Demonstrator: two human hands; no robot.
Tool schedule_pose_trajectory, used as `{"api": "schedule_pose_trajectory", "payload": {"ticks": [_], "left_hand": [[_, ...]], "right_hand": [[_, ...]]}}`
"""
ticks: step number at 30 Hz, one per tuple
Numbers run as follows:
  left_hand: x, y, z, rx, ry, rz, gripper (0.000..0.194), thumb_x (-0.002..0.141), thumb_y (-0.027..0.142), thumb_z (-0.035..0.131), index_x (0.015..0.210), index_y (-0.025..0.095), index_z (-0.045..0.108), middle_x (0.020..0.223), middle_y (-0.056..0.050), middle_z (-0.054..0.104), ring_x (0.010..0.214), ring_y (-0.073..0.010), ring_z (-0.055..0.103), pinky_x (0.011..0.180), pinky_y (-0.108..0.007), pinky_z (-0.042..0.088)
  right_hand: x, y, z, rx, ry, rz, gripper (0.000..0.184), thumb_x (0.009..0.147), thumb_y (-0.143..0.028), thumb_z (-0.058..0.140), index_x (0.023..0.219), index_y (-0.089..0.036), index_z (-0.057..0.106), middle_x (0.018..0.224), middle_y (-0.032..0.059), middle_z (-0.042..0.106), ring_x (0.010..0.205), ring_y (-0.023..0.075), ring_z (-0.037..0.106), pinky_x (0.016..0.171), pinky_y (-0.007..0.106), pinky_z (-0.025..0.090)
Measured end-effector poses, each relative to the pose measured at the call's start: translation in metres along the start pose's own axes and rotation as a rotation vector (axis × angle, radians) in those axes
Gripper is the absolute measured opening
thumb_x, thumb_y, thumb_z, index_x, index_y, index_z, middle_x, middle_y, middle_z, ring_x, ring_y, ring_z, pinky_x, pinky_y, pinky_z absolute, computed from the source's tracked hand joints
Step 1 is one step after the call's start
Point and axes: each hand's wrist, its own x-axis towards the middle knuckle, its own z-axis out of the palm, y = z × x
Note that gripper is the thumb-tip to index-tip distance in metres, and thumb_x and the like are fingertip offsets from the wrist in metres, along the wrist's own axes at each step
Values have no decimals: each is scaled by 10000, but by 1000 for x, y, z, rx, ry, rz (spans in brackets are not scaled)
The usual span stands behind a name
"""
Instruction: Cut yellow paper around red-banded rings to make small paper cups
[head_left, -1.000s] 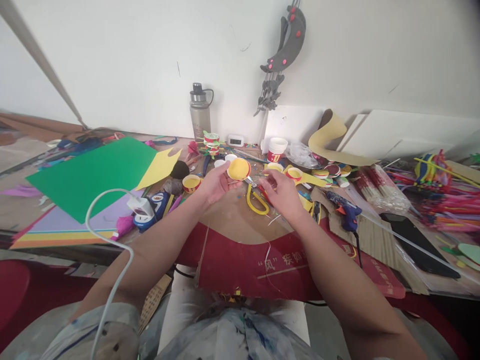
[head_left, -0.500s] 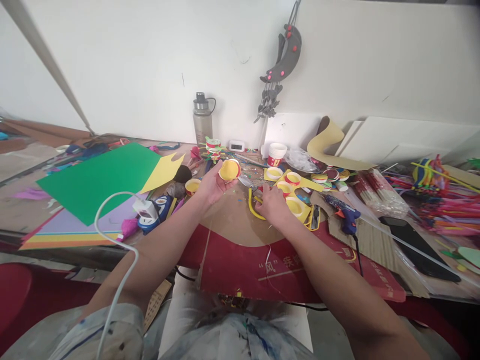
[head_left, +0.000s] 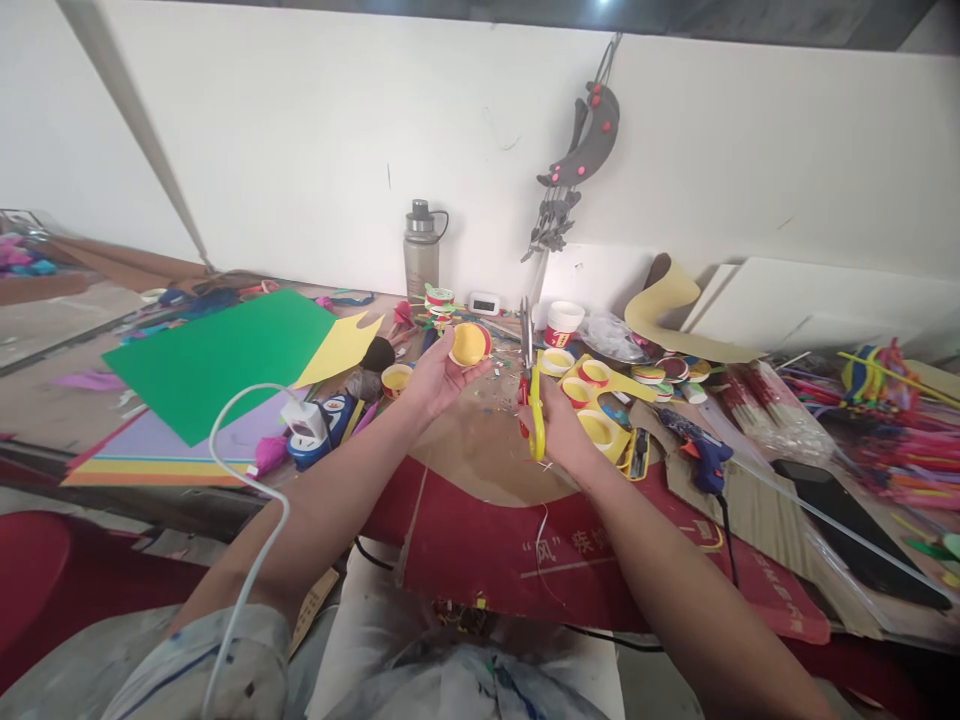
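Note:
My left hand (head_left: 441,380) grips a cut-down paper cup (head_left: 471,344) with a red outside and a yellow disc inside, tilted toward me. My right hand (head_left: 561,425) is closed round the yellow and red handles of a pair of scissors (head_left: 527,335), whose blades point up and away from me. A gap separates the blades from the cup. Right of the scissors, several more cup rings (head_left: 577,391) stand on a yellow sheet (head_left: 619,380). Another short cup piece with yellow inside (head_left: 397,379) sits left of my left hand.
A white and red paper cup (head_left: 564,322) and a bottle (head_left: 422,255) stand near the wall. A glue gun (head_left: 701,450) and a black phone (head_left: 855,525) lie at the right. Coloured sheets (head_left: 217,360) and a charger with a white cable (head_left: 304,425) are at the left.
My right hand has picked the scissors up off the table and turned them upright. My left hand still holds the cup piece. The camera view has tilted up slightly.

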Motion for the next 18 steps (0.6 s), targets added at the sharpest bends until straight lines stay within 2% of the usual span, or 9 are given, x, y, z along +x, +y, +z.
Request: {"api": "schedule_pose_trajectory", "payload": {"ticks": [2, 5, 9, 13, 18], "left_hand": [[-1, -1, -1, 9, -20, -1, 383, 939, 495, 756, 1135, 172, 695, 1087, -82, 790, 902, -167, 757, 852, -323, 650], [-1, -1, -2, 6, -44, 15, 349, 920, 462, 786, 1116, 186, 704, 1091, -68, 794, 933, -170, 759, 883, -329, 643], [-3, -1, -1, -33, -71, 41, 273, 919, 402, 799, 1069, 188, 718, 1077, -51, 804, 953, -171, 765, 953, -362, 639], [-7, 1, 3, -22, -76, 46, 240, 928, 387, 789, 1062, 198, 726, 1111, -53, 809, 1026, -196, 771, 990, -396, 631], [-10, 3, 6, -7, -69, 48, 257, 924, 397, 792, 1064, 191, 731, 1132, -68, 808, 1065, -217, 770, 1029, -432, 619]], "right_hand": [[-2, -6, -1, 61, -51, 25, 146, 839, -324, 623, 964, -253, 600, 883, 40, 653, 795, 231, 599, 754, 390, 534], [-4, -14, -1, 173, -121, 102, 135, 809, -336, 631, 889, -258, 556, 803, 14, 612, 710, 213, 573, 686, 372, 502], [-5, -18, -2, 240, -150, 163, 159, 772, -340, 623, 896, -253, 574, 851, 23, 628, 750, 217, 593, 688, 368, 504], [-5, -21, -3, 190, -117, 107, 222, 724, -292, 633, 942, -250, 617, 916, 38, 655, 844, 233, 608, 771, 393, 533], [-7, -28, -2, 323, -104, 187, 216, 824, -380, 647, 995, -260, 591, 872, 9, 630, 705, 185, 590, 632, 333, 508]]}}
